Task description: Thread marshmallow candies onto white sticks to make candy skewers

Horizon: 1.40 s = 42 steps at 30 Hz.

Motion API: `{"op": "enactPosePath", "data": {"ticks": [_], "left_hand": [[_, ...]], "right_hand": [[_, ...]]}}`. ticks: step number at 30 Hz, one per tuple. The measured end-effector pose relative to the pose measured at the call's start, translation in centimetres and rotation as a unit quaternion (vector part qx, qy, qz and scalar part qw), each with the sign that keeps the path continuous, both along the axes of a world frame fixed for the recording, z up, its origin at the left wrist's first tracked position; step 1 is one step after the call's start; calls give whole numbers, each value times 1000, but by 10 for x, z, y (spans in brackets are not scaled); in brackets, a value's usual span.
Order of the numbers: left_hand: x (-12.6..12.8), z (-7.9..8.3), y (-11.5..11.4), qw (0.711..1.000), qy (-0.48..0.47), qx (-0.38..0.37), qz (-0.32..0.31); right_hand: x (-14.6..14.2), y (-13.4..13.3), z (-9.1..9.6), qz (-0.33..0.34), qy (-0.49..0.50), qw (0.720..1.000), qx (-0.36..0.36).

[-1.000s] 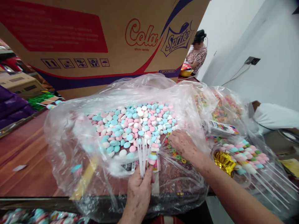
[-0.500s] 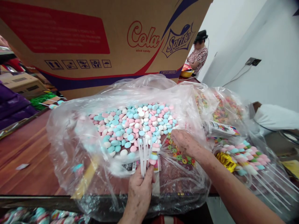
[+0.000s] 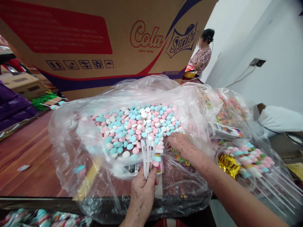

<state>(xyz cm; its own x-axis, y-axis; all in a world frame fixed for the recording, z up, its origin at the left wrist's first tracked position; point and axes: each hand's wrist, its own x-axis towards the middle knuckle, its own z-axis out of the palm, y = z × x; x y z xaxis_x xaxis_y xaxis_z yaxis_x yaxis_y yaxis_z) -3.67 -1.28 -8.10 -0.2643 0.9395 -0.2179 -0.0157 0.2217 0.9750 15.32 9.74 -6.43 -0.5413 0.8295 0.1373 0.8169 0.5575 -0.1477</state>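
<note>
My left hand [image 3: 143,189] is closed around several white sticks [image 3: 147,154], which fan upward. A short stack of pink, white, blue and yellow candies [image 3: 157,156] sits beside the sticks, just above my thumb. My right hand [image 3: 181,145] reaches in from the right with its fingers curled down at the edge of the candy pile. Whatever its fingertips hold or touch is hidden. Pink, blue and white button-shaped candies [image 3: 132,126] lie heaped on a clear plastic bag [image 3: 71,132]. Small coloured ring candies [image 3: 187,163] show partly under my right hand.
A large cardboard box [image 3: 118,37] stands behind the pile. To the right lie finished candy skewers [image 3: 255,157], a gold tie bundle [image 3: 228,165], a stack of printed cards [image 3: 224,130] and bags of ring candies [image 3: 222,108]. Another person [image 3: 202,56] is in the background.
My right hand has moved left, from the ring candies to the right edge of the button candies, with fingers bent lower. My left hand keeps its grip on the sticks.
</note>
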Motion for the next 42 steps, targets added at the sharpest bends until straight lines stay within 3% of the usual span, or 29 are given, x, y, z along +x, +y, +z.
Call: {"op": "enactPosePath", "data": {"ticks": [6,9,10,12,14,15,17,20,26,29,35,42], "left_hand": [[-1,0,1,1000,13,1,-10],[-3,0,1,999,44,5,-27],[-4,0,2,997,59,8,-39],[-6,1,2,994,84,13,-65],[-6,2,3,992,95,12,-84],[-6,3,3,991,97,9,-88],[-6,5,3,992,99,1,-83],[-4,8,3,992,100,-3,-72],[-4,7,4,993,94,-3,-72],[-4,6,4,992,103,-1,-72],[-4,12,2,993,100,7,-69],[1,16,1,996,90,6,-26]], "right_hand": [[-11,-6,5,-9,9,1000,-25],[-18,2,10,-60,178,978,-93],[-18,4,11,-82,272,950,-129],[-19,6,14,-114,447,862,-209],[-19,5,17,-129,546,784,-265],[-19,4,18,-134,568,763,-278],[-20,0,19,-139,587,746,-282],[-21,-5,19,-139,581,757,-263],[-22,-14,19,-96,510,836,-179],[-25,-20,21,-85,503,846,-153],[-30,-30,19,-88,500,839,-194],[-37,-36,13,10,481,870,-105]]}}
